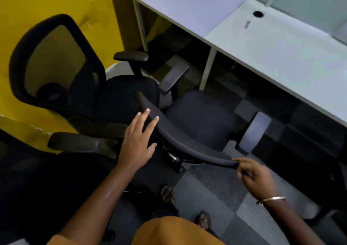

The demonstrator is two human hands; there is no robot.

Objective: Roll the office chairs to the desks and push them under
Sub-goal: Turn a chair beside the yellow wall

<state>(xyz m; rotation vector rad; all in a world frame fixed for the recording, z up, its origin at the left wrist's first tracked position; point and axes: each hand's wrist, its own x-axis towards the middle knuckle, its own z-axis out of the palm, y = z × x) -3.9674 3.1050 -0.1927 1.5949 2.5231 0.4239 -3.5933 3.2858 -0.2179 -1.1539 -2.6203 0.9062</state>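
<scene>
Two black office chairs stand before two white desktops. The near black fabric-seated chair (201, 113) sits at centre, its seat facing the white laminate desk (281, 57) at two o'clock, not yet under it. The left hand (138, 141) rests with fingers spread on the top of its curved backrest (187, 141); the right hand (257, 177) pinches the backrest's right end. The second, mesh-backed black chair (62, 66) stands at nine o'clock against a yellow wall (47, 0). A small red label (247, 24) on the desk is unreadable.

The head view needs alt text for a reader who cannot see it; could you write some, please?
A person's left hand and right hand hold the backrest of a black office chair facing a white desk. A mesh-backed chair stands beside it.
</scene>
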